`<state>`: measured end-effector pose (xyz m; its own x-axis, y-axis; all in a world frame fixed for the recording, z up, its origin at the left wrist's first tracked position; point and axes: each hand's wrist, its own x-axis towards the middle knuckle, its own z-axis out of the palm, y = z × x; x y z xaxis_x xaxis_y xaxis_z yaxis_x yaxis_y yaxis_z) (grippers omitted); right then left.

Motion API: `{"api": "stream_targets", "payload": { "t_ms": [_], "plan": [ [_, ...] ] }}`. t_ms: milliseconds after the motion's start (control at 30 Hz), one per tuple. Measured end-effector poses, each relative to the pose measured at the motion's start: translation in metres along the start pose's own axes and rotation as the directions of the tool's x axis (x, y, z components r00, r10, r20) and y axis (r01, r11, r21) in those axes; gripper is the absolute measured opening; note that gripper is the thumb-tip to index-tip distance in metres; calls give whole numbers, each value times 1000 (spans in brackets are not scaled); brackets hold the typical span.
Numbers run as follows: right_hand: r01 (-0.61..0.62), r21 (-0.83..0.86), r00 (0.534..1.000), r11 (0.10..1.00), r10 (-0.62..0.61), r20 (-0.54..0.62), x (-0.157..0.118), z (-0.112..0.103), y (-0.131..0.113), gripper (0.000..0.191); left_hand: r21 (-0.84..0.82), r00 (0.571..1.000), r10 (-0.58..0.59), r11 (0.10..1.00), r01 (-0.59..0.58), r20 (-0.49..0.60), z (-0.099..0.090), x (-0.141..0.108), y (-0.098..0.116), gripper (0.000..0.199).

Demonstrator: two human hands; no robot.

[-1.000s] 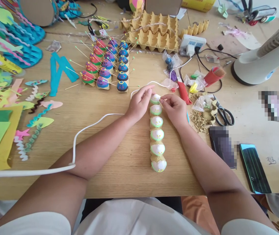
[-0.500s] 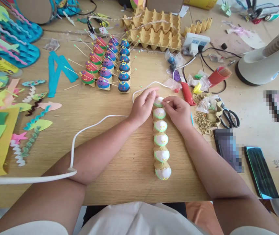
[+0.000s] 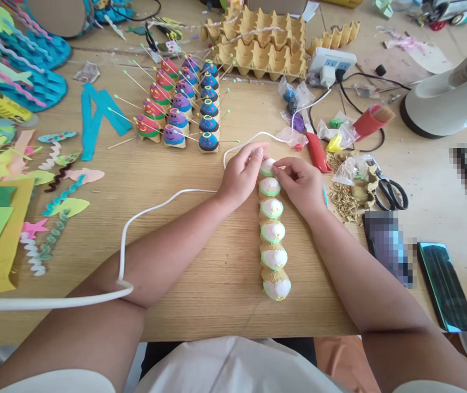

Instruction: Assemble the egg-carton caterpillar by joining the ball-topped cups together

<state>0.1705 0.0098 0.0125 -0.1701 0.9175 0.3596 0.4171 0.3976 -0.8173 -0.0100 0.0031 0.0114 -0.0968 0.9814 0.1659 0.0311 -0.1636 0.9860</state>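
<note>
A strip of egg carton (image 3: 272,246) runs lengthwise in front of me, its cups capped with white clay edged in light green, with small yellow bits on several caps. At its far end my left hand (image 3: 242,173) curls its fingers behind the last cup, thumb alongside, holding the strip. My right hand (image 3: 303,184) is closed in a pinch at the right side of that same white cap (image 3: 267,166). Whatever lies between its fingertips is too small to make out.
Painted carton strips (image 3: 176,117) with stick feelers stand beyond my left hand. A white cable (image 3: 123,245) crosses my left forearm. To the right lie a red cutter (image 3: 317,153), scissors (image 3: 389,192), wood shavings (image 3: 343,203) and phones (image 3: 446,286). Paper cutouts (image 3: 69,210) cover the left.
The view has shifted slightly, so most things sit a little differently in the picture. Both hands stay at the far cap, with the right fingers barely changed.
</note>
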Motion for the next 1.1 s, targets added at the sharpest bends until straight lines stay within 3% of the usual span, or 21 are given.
{"api": "stream_targets", "payload": {
  "t_ms": [200, 1100],
  "plan": [
    [-37, -49, 999, 998, 37, 11, 0, -2, -3, 7, 88, 989, 134, 986, -140, 68, -4, 4, -16, 49],
    [-45, -47, 999, 998, 45, 1, 1, -1, 0, 6, 99, 991, 124, 987, -128, 54, -3, 4, -18, 53]
  ]
}}
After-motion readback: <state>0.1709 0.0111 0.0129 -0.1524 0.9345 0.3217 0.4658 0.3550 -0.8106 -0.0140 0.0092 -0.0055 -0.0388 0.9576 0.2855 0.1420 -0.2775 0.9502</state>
